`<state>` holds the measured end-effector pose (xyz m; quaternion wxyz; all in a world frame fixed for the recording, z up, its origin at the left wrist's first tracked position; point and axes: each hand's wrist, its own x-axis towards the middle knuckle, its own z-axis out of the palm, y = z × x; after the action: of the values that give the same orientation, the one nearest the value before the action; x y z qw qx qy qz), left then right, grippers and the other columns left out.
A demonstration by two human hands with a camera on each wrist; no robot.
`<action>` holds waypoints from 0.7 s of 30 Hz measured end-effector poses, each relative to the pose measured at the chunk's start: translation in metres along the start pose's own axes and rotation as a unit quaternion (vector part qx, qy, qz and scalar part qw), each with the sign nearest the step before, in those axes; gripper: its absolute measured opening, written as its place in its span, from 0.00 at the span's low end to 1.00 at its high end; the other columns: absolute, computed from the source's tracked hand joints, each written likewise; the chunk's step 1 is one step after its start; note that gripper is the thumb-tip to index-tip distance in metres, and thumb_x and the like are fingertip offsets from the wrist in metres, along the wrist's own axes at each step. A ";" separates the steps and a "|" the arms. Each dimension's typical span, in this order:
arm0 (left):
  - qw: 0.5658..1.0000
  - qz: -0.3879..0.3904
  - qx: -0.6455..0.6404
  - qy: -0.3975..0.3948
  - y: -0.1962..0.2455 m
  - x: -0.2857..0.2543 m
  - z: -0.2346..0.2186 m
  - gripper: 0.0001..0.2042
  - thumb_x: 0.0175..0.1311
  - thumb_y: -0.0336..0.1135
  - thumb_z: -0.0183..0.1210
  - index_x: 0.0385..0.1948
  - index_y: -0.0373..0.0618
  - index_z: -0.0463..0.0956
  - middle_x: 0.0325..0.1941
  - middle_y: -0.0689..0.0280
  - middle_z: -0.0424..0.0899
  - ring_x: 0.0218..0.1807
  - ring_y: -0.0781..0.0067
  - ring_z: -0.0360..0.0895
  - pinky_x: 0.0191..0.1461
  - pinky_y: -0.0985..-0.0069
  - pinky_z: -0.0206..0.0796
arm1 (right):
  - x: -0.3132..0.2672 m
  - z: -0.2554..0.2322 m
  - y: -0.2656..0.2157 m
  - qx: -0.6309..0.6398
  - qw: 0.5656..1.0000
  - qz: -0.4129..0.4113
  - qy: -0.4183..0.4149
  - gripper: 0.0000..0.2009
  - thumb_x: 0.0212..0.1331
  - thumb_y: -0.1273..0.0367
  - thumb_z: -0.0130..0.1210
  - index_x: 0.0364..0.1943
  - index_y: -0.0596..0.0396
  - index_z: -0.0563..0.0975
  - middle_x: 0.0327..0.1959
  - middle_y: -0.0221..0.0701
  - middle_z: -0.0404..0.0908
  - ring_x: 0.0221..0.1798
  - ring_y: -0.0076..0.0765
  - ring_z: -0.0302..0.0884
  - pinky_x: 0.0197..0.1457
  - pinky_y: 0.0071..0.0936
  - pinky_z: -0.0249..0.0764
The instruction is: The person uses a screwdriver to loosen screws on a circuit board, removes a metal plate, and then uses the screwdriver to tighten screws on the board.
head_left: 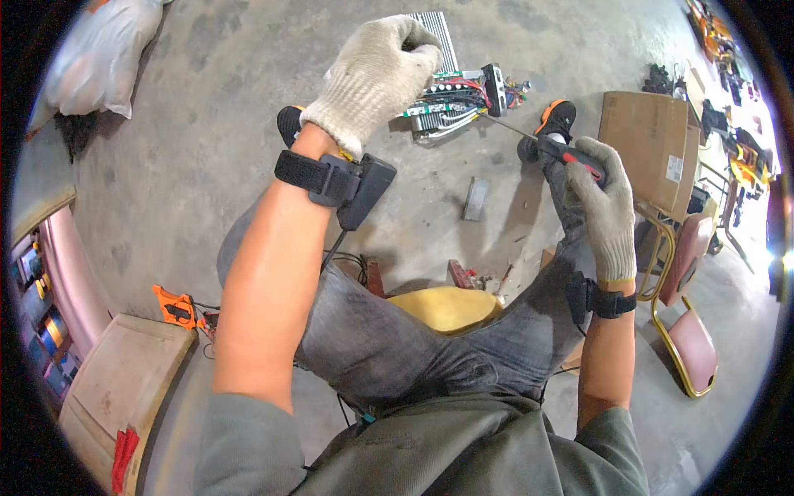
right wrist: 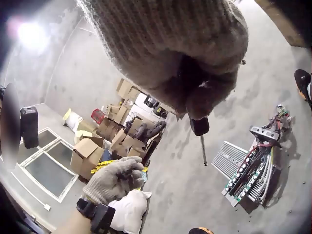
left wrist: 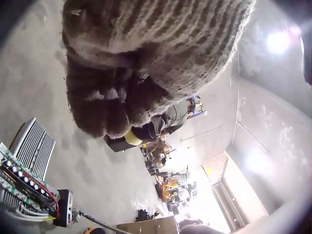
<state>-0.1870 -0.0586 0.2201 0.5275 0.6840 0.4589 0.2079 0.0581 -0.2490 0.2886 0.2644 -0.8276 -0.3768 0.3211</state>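
Note:
My left hand (head_left: pixel 376 83), in a knitted glove, is raised over the near left side of an opened electronic unit (head_left: pixel 451 120) on the floor. Its fingers are curled toward the palm, and no object shows between them. The unit has green circuit boards, red and white wires and a finned metal housing (right wrist: pixel 229 158). Off to the right, my gloved right hand (head_left: pixel 608 202) grips a black and red screwdriver (head_left: pixel 552 150). Its long thin shaft points left toward the unit in the head view; in the right wrist view the tip (right wrist: pixel 205 164) stands apart from it.
A small grey block (head_left: pixel 475 199) lies on the concrete floor between my legs. To the right stand a cardboard box (head_left: pixel 637 145) and a chair with a pink seat (head_left: pixel 686 256). A white sack (head_left: pixel 103 58) is at the far left. My shoe (head_left: pixel 558 118) is close to the unit.

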 end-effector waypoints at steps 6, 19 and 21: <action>0.969 0.129 0.193 -0.086 0.033 -0.017 0.050 0.09 0.63 0.35 0.58 0.36 0.40 0.83 0.33 0.52 0.87 0.36 0.51 0.87 0.39 0.58 0.77 | 0.026 0.020 0.012 -0.003 1.000 0.012 -0.017 0.18 0.65 0.68 0.61 0.58 0.58 0.79 0.47 0.30 0.84 0.46 0.23 0.78 0.52 0.23 0.76; 0.933 0.226 0.155 -0.233 0.095 -0.029 0.150 0.09 0.61 0.38 0.62 0.37 0.47 0.89 0.36 0.60 0.92 0.36 0.63 0.89 0.32 0.66 0.78 | 0.101 0.069 0.042 -0.094 0.992 0.030 -0.074 0.19 0.64 0.73 0.62 0.60 0.51 0.78 0.43 0.30 0.83 0.41 0.22 0.78 0.46 0.24 0.76; 0.923 0.228 0.209 -0.230 0.095 -0.027 0.152 0.09 0.62 0.37 0.62 0.38 0.47 0.88 0.35 0.59 0.91 0.35 0.64 0.89 0.33 0.64 0.77 | 0.108 0.075 0.045 -0.138 0.985 -0.050 -0.091 0.21 0.62 0.74 0.64 0.60 0.55 0.77 0.49 0.39 0.84 0.53 0.34 0.83 0.60 0.31 0.75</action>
<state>-0.0450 -0.1645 0.2584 0.4022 0.8938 0.1893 0.0593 0.0784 -0.1745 0.1733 0.1276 -0.8036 -0.4810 0.3265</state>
